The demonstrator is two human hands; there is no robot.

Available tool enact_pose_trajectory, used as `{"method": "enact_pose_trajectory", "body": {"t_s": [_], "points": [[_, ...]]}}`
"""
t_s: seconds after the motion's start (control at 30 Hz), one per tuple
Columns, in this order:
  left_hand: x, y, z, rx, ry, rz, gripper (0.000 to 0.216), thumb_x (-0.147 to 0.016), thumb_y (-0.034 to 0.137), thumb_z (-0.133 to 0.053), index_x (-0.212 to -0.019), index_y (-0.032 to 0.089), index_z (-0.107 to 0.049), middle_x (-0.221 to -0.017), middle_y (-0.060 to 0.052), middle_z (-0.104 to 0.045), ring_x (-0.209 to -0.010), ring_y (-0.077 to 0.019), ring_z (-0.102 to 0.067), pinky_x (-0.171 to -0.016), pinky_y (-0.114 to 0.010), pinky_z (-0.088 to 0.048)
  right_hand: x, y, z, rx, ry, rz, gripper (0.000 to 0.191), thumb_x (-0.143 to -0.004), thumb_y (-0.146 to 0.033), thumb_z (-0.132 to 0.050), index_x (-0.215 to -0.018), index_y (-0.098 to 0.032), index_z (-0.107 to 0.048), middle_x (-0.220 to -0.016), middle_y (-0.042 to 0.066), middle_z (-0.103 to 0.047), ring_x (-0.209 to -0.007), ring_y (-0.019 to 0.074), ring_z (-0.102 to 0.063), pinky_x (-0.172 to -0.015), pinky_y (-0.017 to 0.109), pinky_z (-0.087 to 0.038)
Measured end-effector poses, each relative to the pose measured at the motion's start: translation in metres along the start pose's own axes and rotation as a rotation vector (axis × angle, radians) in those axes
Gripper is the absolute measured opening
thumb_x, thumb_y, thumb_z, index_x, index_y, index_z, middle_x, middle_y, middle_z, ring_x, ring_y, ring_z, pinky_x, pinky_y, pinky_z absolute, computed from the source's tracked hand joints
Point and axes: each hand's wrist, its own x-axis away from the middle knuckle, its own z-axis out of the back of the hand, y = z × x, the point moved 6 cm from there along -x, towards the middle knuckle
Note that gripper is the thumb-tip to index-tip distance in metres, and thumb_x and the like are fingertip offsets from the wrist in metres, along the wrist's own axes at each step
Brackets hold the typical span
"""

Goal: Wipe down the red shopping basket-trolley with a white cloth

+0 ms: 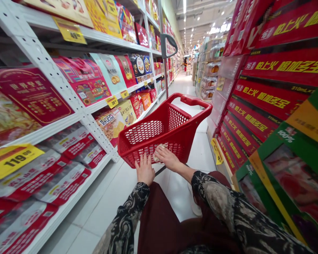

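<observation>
A red plastic shopping cart (145,128) with perforated walls stands before me in the aisle, its raised handle (193,100) at the far right end. My left hand (145,170) rests against the near lower wall of the cart, fingers stretched and a little apart, with nothing in it. Just to the right, my right hand (167,157) presses a crumpled whitish cloth or tissue (156,156) against the same wall. The fingers cover most of this cloth, so its exact kind is hard to make out.
White shelves (92,121) with boxed snacks and bagged goods run along the left. Stacked red drink cartons (265,102) and a green box (294,169) crowd the right. A metal pole with a grey loop (169,46) rises behind the cart. Tiled floor (182,83) stretches ahead.
</observation>
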Motion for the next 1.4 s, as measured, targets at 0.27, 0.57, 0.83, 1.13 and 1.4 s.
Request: {"method": "enact_pose_trajectory", "body": {"t_s": [0.27, 0.57, 0.83, 1.13, 1.4], "points": [[0.013, -0.047, -0.014, 0.018, -0.030, 0.156, 0.066, -0.071, 0.018, -0.047, -0.135, 0.010, -0.034, -0.147, -0.015, -0.026, -0.136, -0.0280, -0.022, -0.106, -0.056, -0.020, -0.062, -0.044, 0.002, -0.052, 0.094, 0.142, 0.039, -0.091, -0.015, -0.041, -0.130, -0.017, -0.045, -0.141, 0.010, -0.038, -0.136, 0.0211, -0.021, -0.109, 0.044, -0.027], [0.032, -0.085, -0.029, 0.007, -0.076, 0.246, 0.066, -0.071, 0.017, -0.045, -0.135, 0.010, -0.033, -0.147, -0.016, -0.025, -0.136, -0.0289, -0.022, -0.105, -0.058, -0.021, -0.042, -0.074, -0.049, -0.049, -0.105, 0.276, 0.031, -0.092, -0.017, -0.041, -0.121, -0.015, -0.052, -0.134, 0.011, -0.047, -0.132, 0.0211, -0.031, -0.103, 0.040, -0.036], [0.032, -0.100, -0.026, 0.021, -0.058, 0.291, 0.066, -0.072, 0.019, -0.047, -0.135, 0.010, -0.032, -0.146, -0.016, -0.028, -0.136, -0.0297, -0.021, -0.104, -0.058, -0.023, -0.095, -0.105, -0.026, -0.010, 0.070, 0.334, 0.034, -0.093, -0.020, -0.038, -0.125, -0.016, -0.048, -0.141, 0.008, -0.038, -0.136, 0.0226, -0.021, -0.110, 0.044, -0.024], [0.033, -0.086, -0.023, 0.030, -0.027, 0.227, 0.069, -0.072, 0.018, -0.046, -0.138, 0.008, -0.028, -0.147, -0.016, -0.024, -0.136, -0.0294, -0.020, -0.106, -0.059, -0.020, -0.047, -0.086, -0.056, 0.055, -0.104, 0.306, 0.025, -0.090, -0.018, -0.045, -0.111, -0.011, -0.058, -0.126, 0.012, -0.054, -0.126, 0.0236, -0.041, -0.103, 0.041, -0.036], [0.020, -0.074, -0.005, 0.070, 0.023, 0.246, 0.074, -0.072, 0.019, -0.047, -0.140, 0.007, -0.020, -0.148, -0.016, -0.021, -0.137, -0.0278, -0.018, -0.107, -0.056, -0.020, -0.074, -0.076, -0.013, 0.042, 0.156, 0.319, 0.033, -0.093, -0.020, -0.039, -0.123, -0.014, -0.051, -0.137, 0.008, -0.044, -0.133, 0.0249, -0.028, -0.107, 0.044, -0.030]]}}
